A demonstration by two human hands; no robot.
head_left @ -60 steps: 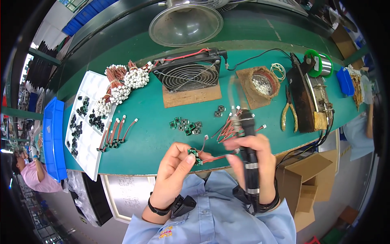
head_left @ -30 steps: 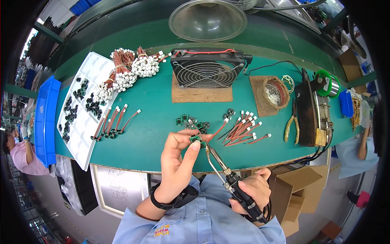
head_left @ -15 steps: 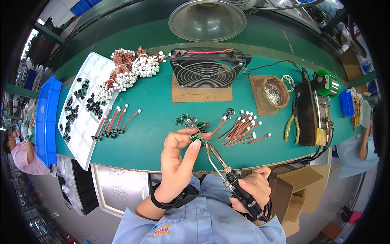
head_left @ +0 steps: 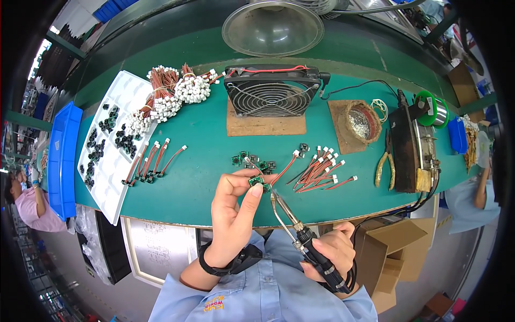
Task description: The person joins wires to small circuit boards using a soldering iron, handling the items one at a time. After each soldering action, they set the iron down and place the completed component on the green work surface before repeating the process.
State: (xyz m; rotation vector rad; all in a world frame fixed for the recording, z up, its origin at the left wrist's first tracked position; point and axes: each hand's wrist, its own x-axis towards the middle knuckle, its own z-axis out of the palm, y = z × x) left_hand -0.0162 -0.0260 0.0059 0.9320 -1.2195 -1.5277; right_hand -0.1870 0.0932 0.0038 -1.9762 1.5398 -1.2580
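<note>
Between the thumb and fingers of my left hand (head_left: 234,201) a small green circuit board (head_left: 257,181) is pinched above the mat. A red and black wire lead (head_left: 282,170) with a white connector runs from the board toward the far right. My right hand (head_left: 332,252) is wrapped round the black handle of a soldering iron (head_left: 316,255), which has a thin metal feed tube along its side. Its tip is close to the board's right edge; whether they touch I cannot tell. Just beyond my left fingers lie several small boards (head_left: 236,160) with black parts.
Loose wire leads (head_left: 322,169) lie to the right, finished-looking ones (head_left: 155,161) to the left. A white tray (head_left: 115,198) holds black parts and wire bundles. Behind stands a fan (head_left: 272,91). Pliers (head_left: 384,166), a solder pot (head_left: 360,123) and a solder spool (head_left: 432,110) are at right.
The soldering iron and my right hand have shifted slightly left and down, with the tip still near the board. My left hand keeps its pinch on the board, barely moved.
</note>
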